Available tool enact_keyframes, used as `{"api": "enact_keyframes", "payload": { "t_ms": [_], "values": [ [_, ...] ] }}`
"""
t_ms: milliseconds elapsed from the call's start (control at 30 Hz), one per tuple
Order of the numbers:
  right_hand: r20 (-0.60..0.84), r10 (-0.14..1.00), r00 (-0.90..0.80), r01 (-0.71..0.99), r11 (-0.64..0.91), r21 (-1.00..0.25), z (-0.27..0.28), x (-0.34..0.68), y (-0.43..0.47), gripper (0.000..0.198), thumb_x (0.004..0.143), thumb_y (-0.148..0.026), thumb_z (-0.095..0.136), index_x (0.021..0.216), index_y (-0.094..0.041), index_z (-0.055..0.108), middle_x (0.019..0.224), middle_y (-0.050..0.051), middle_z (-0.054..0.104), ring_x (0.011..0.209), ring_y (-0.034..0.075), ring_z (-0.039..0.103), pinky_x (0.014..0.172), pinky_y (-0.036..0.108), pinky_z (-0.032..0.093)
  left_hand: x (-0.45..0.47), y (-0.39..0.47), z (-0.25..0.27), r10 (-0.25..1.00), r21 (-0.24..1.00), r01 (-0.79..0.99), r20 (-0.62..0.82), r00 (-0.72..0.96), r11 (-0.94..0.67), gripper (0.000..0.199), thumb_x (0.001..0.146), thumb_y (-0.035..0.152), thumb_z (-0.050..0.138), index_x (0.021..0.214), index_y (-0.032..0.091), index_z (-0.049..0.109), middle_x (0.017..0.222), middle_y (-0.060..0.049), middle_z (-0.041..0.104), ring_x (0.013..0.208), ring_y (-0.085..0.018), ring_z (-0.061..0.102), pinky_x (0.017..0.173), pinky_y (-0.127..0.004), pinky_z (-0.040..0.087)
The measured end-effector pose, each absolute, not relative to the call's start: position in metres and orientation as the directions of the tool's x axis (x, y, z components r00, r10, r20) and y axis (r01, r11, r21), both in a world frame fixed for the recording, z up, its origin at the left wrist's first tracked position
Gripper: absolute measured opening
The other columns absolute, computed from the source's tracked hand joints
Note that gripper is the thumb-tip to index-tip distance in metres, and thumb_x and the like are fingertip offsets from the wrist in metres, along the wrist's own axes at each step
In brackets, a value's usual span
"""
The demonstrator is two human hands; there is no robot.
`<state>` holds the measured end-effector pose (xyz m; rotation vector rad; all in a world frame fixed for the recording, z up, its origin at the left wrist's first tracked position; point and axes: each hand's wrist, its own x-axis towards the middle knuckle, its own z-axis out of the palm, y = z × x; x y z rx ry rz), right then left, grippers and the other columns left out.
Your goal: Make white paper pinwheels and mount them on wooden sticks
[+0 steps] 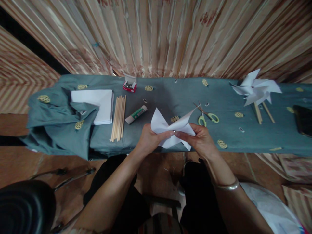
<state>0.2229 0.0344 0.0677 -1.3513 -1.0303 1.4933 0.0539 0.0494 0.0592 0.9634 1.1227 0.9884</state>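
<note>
A white paper pinwheel (179, 125) with folded blades is held over the table's front edge. My left hand (150, 139) grips it from the left, its thumb pressed close to the centre. From the other side my right hand (200, 138) pinches the paper, thumb also at the middle. Between the two thumb tips shows a small shiny pin head (174, 131). Fingers behind the paper are hidden. Just beyond the right hand lie scissors (207, 116) with light green handles, blades apart. A green and white glue stick (136, 114) rests beyond the left hand.
Wooden sticks (118, 118) lie in a row left of the glue stick, beside a stack of white paper (104, 107). A small red box (130, 85) of metal pins stands open behind. Pinwheels on sticks (254, 87) and a black phone-like object (303, 119) are at right. Curtains hang behind.
</note>
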Motion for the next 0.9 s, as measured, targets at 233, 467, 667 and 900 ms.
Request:
{"api": "enact_keyframes", "payload": {
  "t_ms": [233, 467, 667, 900],
  "values": [
    [-0.283, 0.956, -0.075, -0.019, -0.285, -0.958, 0.0675, 0.2226, 0.035, 0.03, 0.056, -0.04, 0.085, 0.079, -0.021, 0.077, 0.071, 0.0, 0.073, 0.061, 0.015, 0.061, 0.061, 0.03, 0.051, 0.0536, 0.0488, 0.0574, 0.961, 0.962, -0.092, -0.243, 0.134, 0.256, 0.029, 0.053, 0.034, 0.082, 0.063, 0.011, 0.069, 0.06, -0.001, 0.064, 0.055, -0.012, 0.056, 0.052, -0.023, 0.045],
    [-0.264, 0.961, -0.078, 0.024, -0.263, -0.964, 0.0654, 0.2225, 0.0351, 0.031, 0.058, -0.044, 0.083, 0.077, -0.021, 0.075, 0.069, 0.0, 0.071, 0.059, 0.014, 0.06, 0.058, 0.029, 0.05, 0.0521, 0.0492, 0.0519, 0.974, 0.98, -0.053, -0.186, 0.129, 0.194, 0.029, 0.054, 0.036, 0.082, 0.06, 0.011, 0.068, 0.057, 0.0, 0.061, 0.054, -0.012, 0.054, 0.05, -0.022, 0.044],
    [-0.272, 0.958, -0.089, 0.024, -0.271, -0.962, 0.0621, 0.2224, 0.0354, 0.031, 0.059, -0.045, 0.082, 0.076, -0.02, 0.074, 0.068, 0.0, 0.07, 0.058, 0.014, 0.059, 0.058, 0.029, 0.05, 0.0525, 0.0489, 0.0534, 0.972, 0.978, -0.058, -0.191, 0.134, 0.2, 0.027, 0.055, 0.034, 0.081, 0.061, 0.01, 0.069, 0.058, -0.001, 0.062, 0.053, -0.012, 0.054, 0.05, -0.022, 0.045],
    [-0.301, 0.953, -0.046, -0.029, -0.302, -0.953, 0.0603, 0.2203, 0.0364, 0.029, 0.053, -0.04, 0.086, 0.07, -0.02, 0.072, 0.063, -0.002, 0.067, 0.055, 0.012, 0.055, 0.056, 0.026, 0.046, 0.0536, 0.0484, 0.0552, 0.966, 0.967, -0.084, -0.229, 0.124, 0.24, 0.028, 0.056, 0.033, 0.081, 0.066, 0.009, 0.072, 0.063, -0.003, 0.066, 0.056, -0.013, 0.056, 0.051, -0.022, 0.046]
  ]
}}
